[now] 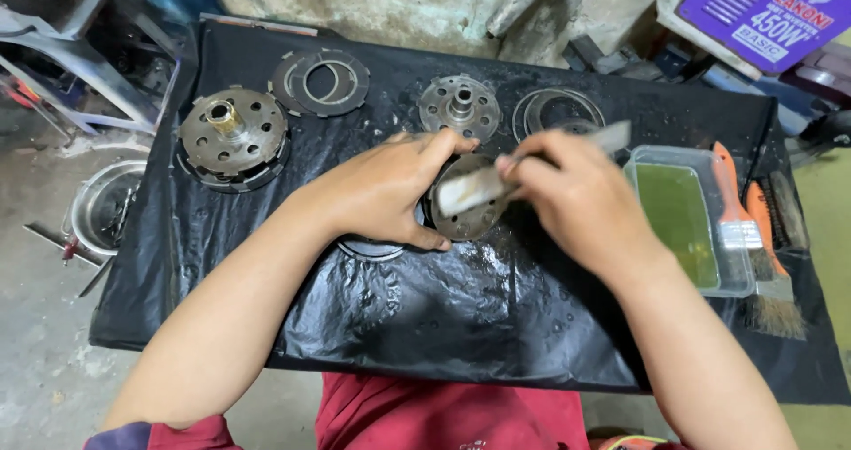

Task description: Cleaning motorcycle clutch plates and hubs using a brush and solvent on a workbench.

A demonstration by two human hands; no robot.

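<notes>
We see a glossy black plastic sheet (461,317) covering the table, and on it, left of the clear tray (678,162) of yellow-green liquid, dull grey-brown metal discs (470,215), the far-left drum (232,138) with a brass-coloured hub. Right of the tray lie orange-handled brushes (762,237) with tan bristles; behind it stands a purple box (767,11) with white and red print.

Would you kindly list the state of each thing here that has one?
Left hand: gripping the round metal disc.
Right hand: holding a brush on that disc.
Plastic tray: holds greenish liquid.
Black sheet: wet.
Two orange-handled brushes: lying unused.
</notes>
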